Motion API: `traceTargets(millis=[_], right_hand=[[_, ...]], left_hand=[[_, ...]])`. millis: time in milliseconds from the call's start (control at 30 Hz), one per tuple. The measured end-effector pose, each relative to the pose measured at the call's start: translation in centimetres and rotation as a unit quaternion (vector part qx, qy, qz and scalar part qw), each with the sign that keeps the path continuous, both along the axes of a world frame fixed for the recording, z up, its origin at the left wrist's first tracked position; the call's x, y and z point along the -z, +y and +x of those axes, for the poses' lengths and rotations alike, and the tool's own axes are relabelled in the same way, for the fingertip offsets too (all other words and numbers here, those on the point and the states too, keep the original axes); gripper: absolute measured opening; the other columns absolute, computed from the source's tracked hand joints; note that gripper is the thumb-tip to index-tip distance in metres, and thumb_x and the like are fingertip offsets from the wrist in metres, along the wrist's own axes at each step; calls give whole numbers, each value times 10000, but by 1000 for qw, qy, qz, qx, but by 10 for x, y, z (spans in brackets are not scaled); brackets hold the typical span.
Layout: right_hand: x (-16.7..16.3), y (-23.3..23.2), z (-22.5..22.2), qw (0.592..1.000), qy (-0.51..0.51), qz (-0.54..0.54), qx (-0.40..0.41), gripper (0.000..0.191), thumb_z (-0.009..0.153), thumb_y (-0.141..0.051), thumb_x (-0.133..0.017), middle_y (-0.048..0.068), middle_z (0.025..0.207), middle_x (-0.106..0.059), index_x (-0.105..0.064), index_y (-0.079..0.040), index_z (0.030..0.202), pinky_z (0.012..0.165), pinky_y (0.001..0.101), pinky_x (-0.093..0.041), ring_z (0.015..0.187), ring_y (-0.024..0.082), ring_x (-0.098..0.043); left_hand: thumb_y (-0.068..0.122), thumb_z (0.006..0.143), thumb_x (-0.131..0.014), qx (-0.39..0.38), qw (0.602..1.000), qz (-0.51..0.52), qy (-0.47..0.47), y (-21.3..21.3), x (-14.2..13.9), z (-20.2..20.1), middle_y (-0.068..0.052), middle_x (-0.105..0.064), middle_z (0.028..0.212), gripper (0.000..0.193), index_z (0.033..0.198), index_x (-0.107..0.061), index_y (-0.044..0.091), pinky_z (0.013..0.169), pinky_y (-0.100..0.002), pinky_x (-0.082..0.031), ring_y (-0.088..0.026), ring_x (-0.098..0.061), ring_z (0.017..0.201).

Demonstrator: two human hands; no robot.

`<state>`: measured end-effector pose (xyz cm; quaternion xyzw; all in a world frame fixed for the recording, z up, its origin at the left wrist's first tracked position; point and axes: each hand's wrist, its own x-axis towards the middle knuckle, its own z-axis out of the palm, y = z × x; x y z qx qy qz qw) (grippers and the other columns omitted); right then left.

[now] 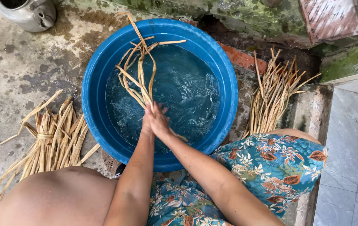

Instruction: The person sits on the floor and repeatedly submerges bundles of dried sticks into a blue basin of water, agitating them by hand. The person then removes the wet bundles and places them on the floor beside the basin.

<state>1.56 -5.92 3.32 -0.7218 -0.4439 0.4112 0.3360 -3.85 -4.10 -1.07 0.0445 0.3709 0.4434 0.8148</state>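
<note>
A round blue plastic basin (99, 75) half full of water stands on the concrete floor in front of me. Both my hands meet over the water, pressed together around a bunch of long dried straw-coloured strips (139, 69). My left hand (147, 119) and my right hand (159, 121) grip the near end of the strips just above the water. The far ends fan out and stick up over the basin's far rim. The lower ends dip into the water.
A tied bundle of dried strips (51, 144) lies on the floor left of the basin. Another loose bundle (271, 98) leans right of it. A metal kettle (30, 12) stands top left. A mossy wall (246, 16) runs behind; tiled floor (350, 159) at right.
</note>
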Motion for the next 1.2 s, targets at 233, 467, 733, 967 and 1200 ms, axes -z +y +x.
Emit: traceTargets(millis=[233,467,733,967,1200], right_hand=[[17,13,55,989,76,34,118,446,1141,-373,-476,244,1206,-708,-653,13,1275,874,464,-516,1024,289,-633],[11,-9,-20,961,143,237,5,470,1142,-289,-528,194,1316,-569,-521,76,1439,952,417,-473,1195,234,-545],[27,-2,97,970,216,-16,110,394,1046,-355,-536,129,1001,-779,-737,-29,1142,803,361,-554,877,206,-697],[43,-28,68,991,75,-80,76,390,1007,-390,-605,183,961,-726,-725,-36,1117,754,452,-533,853,326,-674],[43,-18,86,952,272,-120,79,269,950,-286,-705,72,830,-719,-733,-28,1024,668,414,-543,698,201,-645]], left_hand=[[514,996,-642,55,998,19,20,0,-20,37,-33,-695,1114,441,1209,-660,129,840,-347,-571,-207,-631,1051],[621,1062,-564,-19,998,62,16,21,-11,-18,-68,-687,813,506,1053,-659,124,547,-380,-560,-219,-644,661],[413,926,-736,129,960,51,245,-3,-16,9,-137,-696,1206,569,1315,-654,6,987,-404,-488,-262,-615,1135],[471,935,-722,254,889,-24,379,-31,8,-20,-112,-684,1229,591,1333,-618,47,947,-419,-515,-262,-633,1126],[472,896,-737,147,953,19,264,-8,-11,-25,-162,-645,1217,727,1433,-539,24,755,-507,-527,-356,-641,953]])
